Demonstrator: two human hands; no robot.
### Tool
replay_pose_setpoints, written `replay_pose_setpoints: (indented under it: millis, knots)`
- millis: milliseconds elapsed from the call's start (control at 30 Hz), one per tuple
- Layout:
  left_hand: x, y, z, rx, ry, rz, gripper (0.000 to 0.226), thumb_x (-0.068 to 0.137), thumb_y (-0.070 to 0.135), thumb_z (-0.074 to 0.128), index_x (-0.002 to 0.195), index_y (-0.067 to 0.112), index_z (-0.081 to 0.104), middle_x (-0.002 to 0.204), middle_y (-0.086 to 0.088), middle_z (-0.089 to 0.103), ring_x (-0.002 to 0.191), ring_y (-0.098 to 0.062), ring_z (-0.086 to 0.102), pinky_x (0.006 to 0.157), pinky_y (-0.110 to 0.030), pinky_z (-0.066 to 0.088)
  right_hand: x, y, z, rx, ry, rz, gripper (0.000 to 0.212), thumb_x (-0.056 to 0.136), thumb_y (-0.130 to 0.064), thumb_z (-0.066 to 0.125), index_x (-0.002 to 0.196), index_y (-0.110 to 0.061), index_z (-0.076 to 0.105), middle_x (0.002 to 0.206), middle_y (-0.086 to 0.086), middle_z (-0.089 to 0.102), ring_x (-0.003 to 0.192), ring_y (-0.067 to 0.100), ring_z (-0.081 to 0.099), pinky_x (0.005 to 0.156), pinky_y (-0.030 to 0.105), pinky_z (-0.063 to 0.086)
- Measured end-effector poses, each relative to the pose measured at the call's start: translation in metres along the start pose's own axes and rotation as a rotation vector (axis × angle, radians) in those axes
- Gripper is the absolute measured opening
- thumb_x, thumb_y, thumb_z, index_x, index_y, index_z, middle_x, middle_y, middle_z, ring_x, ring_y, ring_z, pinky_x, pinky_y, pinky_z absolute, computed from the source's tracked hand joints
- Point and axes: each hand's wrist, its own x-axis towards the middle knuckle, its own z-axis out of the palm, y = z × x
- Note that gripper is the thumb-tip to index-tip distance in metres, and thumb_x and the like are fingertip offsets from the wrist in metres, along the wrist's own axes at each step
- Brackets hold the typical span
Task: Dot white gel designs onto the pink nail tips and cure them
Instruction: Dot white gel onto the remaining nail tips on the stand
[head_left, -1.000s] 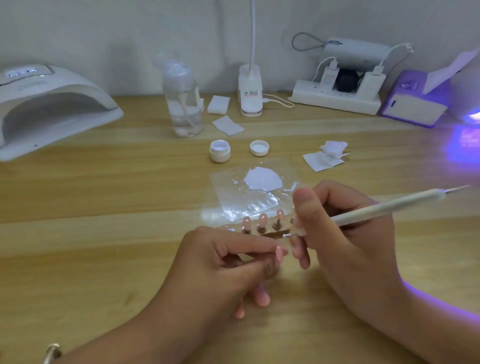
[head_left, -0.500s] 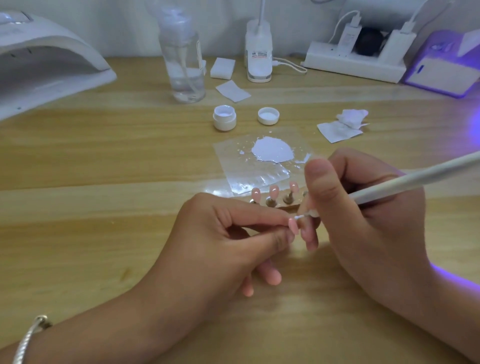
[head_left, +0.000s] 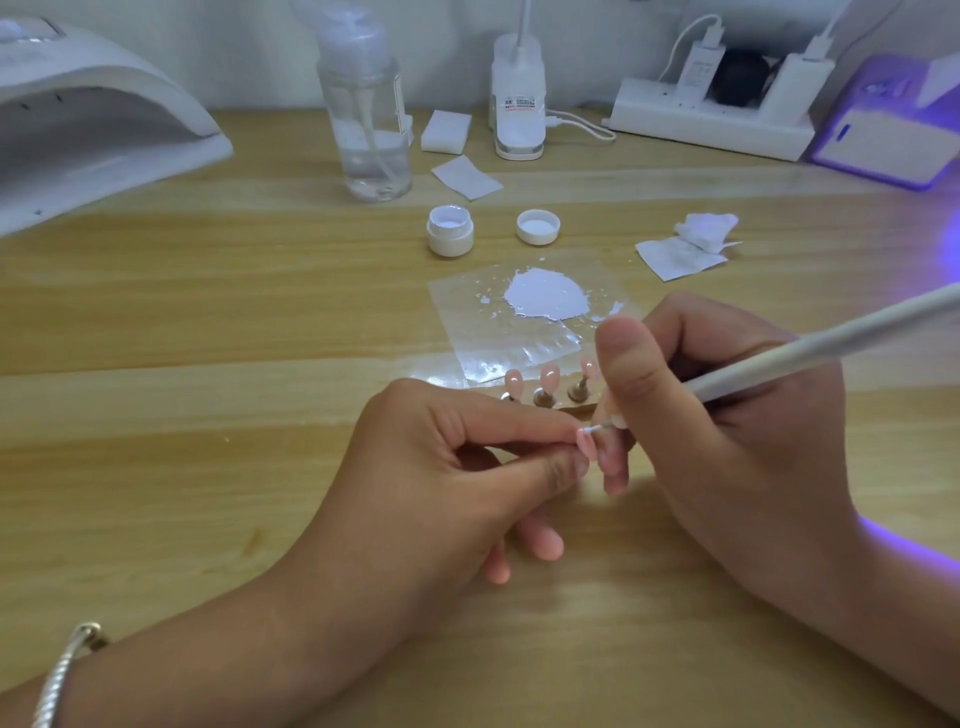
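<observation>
My left hand pinches one pink nail tip between thumb and forefinger over the wooden table. My right hand grips a white dotting pen, and its fine point touches the top of that tip. Just behind my fingers three more pink nail tips stand on pegs of a holder; my right thumb hides the holder's right end. Farther back a clear sheet carries a blob of white gel. An open white gel pot and its lid sit behind the sheet.
A white curing lamp stands at the back left. At the back are a clear pump bottle, a desk lamp base, a power strip and white wipes. A purple-lit device is at the far right.
The view has tilted down and closer to the table. Both hands stay together near the holder, the pen point still at the pinched tip.
</observation>
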Motion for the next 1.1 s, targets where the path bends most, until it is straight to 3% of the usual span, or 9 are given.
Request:
replay_pose_setpoints:
  millis: [167,1100]
  knots:
    - [-0.0002,0.0004,0.0008,-0.02,-0.004,0.003,0.01,0.08,0.01,0.077,0.08,0.019,0.082,0.073,-0.003,0.076,0.045,-0.021,0.067,0.032,-0.026,0.044,-0.0004,0.0,-0.0003,-0.003,-0.014,0.009,0.038,0.095,-0.02,0.06,0.062,-0.004,0.051,0.046,0.005,0.056,0.034,0.017,0.054,0.038,0.025,0.041]
    - [0.0007,-0.0032,0.0001,-0.005,0.012,0.022,0.009,0.08,0.012,0.079,0.079,0.021,0.082,0.07,0.0,0.075,0.045,-0.02,0.068,0.034,-0.024,0.043,-0.0008,0.0048,-0.0021,0.016,-0.024,0.001,0.037,0.096,-0.021,0.059,0.062,-0.007,0.053,0.045,0.004,0.055,0.035,0.017,0.054,0.038,0.024,0.042]
